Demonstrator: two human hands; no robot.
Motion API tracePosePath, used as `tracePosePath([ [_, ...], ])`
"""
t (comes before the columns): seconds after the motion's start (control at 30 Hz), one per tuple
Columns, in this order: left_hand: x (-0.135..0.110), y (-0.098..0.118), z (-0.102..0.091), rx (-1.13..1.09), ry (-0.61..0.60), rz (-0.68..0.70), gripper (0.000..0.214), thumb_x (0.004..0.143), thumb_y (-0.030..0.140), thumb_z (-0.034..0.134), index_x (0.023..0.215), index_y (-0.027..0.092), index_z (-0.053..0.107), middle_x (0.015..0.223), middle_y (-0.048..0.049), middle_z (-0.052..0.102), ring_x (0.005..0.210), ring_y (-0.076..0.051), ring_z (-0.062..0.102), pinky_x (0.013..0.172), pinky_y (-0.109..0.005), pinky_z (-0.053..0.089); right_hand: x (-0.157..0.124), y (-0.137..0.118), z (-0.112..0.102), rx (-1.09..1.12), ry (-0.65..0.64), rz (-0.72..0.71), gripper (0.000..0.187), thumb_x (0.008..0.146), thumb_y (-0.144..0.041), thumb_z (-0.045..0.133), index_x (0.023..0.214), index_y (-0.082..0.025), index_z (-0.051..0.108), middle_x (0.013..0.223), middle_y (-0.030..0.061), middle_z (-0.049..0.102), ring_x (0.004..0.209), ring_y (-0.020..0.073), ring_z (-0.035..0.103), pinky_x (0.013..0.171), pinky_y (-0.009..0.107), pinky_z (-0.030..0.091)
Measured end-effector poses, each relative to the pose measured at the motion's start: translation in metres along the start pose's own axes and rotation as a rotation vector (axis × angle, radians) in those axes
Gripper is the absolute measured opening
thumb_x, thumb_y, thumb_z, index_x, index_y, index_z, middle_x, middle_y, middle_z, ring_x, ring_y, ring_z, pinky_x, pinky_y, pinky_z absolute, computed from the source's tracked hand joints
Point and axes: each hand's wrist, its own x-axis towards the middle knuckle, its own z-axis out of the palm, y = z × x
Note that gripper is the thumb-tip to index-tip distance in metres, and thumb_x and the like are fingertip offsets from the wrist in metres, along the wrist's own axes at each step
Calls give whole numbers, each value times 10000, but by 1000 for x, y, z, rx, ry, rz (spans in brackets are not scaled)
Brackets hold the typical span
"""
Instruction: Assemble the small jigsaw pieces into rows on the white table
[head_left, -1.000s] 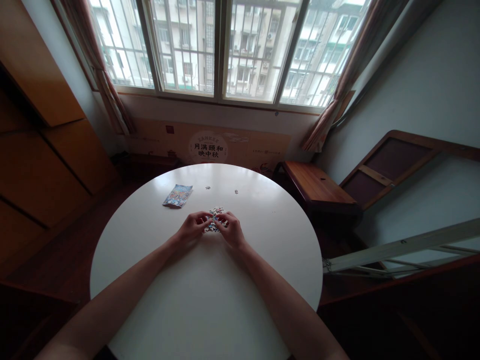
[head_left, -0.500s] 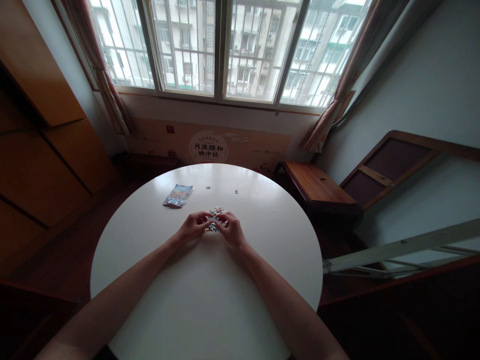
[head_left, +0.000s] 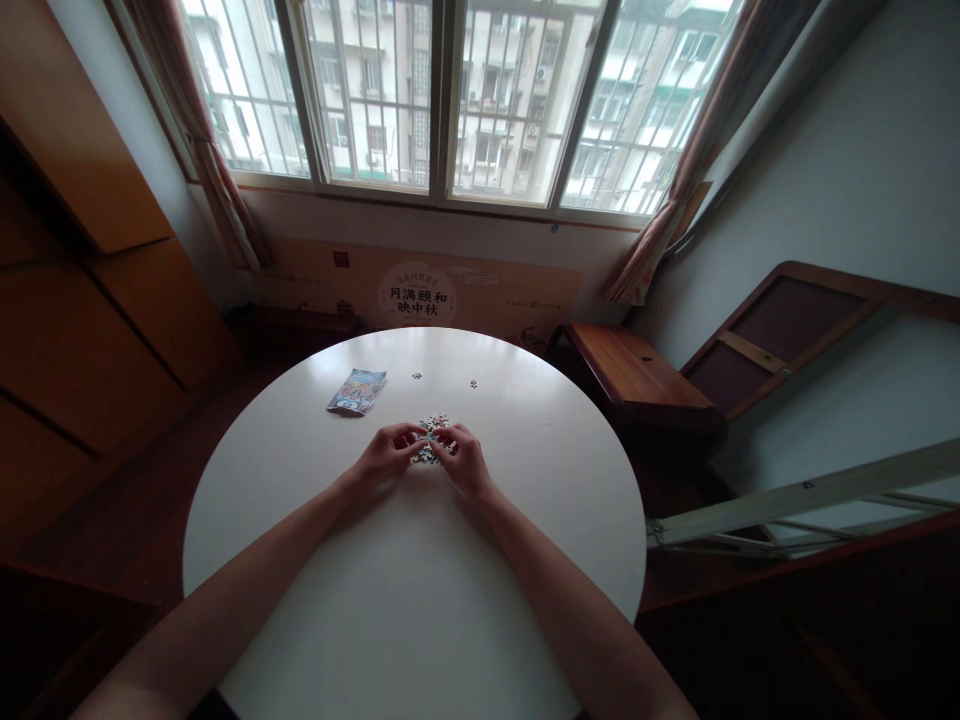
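Note:
A small heap of coloured jigsaw pieces (head_left: pixel 433 427) lies near the middle of a round white table (head_left: pixel 420 590). My left hand (head_left: pixel 386 453) and my right hand (head_left: pixel 465 460) rest on the table on either side of the heap, fingers curled and fingertips pinched together over its near edge. The pieces under my fingertips are too small to make out singly. A printed packet (head_left: pixel 357 391) lies flat to the left of my hands.
Two stray puzzle pieces (head_left: pixel 416 376) (head_left: pixel 472 383) lie beyond the heap. A wooden bench (head_left: pixel 630 370) stands right of the table, wooden cabinets (head_left: pixel 82 300) on the left, a barred window (head_left: pixel 450 95) ahead. A leaning frame (head_left: pixel 795 340) stands at the right wall.

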Motion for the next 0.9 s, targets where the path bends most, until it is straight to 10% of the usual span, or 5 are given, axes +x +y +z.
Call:
tracePosePath([
  [0.9, 0, 1, -1, 9, -24, -7, 394, 761, 433, 633, 988, 111, 650, 616, -6, 593, 519, -98, 528, 484, -192, 414, 0, 2, 0, 2, -9, -5, 149, 803, -245, 611, 921, -183, 677, 854, 42, 621, 739, 144, 588, 693, 266, 479],
])
